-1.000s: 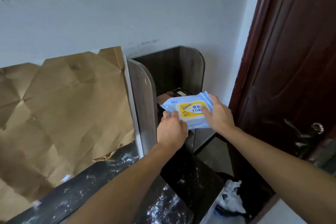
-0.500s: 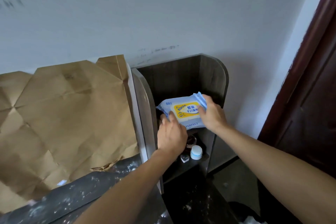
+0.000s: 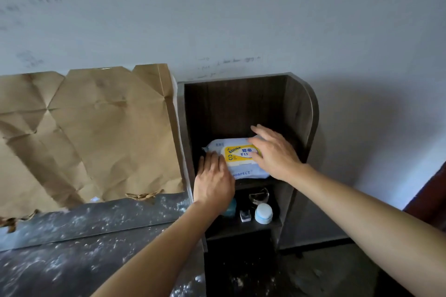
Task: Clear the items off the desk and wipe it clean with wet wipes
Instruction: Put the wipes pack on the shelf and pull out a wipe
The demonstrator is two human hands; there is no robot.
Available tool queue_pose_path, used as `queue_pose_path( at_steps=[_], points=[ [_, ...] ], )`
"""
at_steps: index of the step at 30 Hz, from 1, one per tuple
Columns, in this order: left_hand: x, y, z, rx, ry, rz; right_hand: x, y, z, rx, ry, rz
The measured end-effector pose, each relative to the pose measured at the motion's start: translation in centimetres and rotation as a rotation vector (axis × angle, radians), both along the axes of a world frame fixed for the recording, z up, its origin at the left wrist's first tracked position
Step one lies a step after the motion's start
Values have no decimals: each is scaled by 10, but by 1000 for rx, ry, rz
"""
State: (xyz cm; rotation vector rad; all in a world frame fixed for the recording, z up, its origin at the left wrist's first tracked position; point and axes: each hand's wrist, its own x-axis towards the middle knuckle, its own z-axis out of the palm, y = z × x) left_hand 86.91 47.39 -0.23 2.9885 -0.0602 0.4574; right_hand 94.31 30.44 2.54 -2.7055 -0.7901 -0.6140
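The wet wipes pack [image 3: 237,154], pale blue with a yellow label, lies flat on the upper shelf of a dark wooden shelf unit [image 3: 299,108] beside the desk. My left hand [image 3: 213,181] rests with flat fingers against the pack's left end. My right hand [image 3: 275,152] is spread over its right half, fingers apart, covering that end. Neither hand is closed around the pack. The dark desk top [image 3: 84,236] at lower left is speckled with white dust.
Crumpled brown paper [image 3: 96,132] leans on the wall behind the desk. The lower shelf holds a white-and-blue jar [image 3: 263,213], a small white item [image 3: 245,215], a clear glass piece [image 3: 259,195] and a teal object [image 3: 230,208]. A dark door [image 3: 432,195] edges the right.
Both hands carried the pack forward and down into the shelf unit. It now rests on the upper shelf, and my fingers have loosened from gripping its ends.
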Motion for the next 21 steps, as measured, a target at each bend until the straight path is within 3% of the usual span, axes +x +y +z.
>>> queue_pose_path(
  at_steps=[2, 4, 7, 13, 18, 21],
  points=[
    [0, -1, -2, 2, 25, 18, -1, -2, 0, -26, 235, 62],
    [1, 0, -5, -12, 31, 31, -1, -6, -5, -24, 333, 56],
    [0, 1, -10, -64, 30, 22, 2, -10, -7, 44, 337, 79],
    [1, 1, -10, -106, 17, -5, 6, -7, 1, -54, 296, 100],
    [0, 3, -11, -87, 21, -33, 19, -1, 23, 227, 345, -11],
    [1, 3, -8, -67, 52, -30, 30, 7, 28, 351, 262, -150]
  ],
)
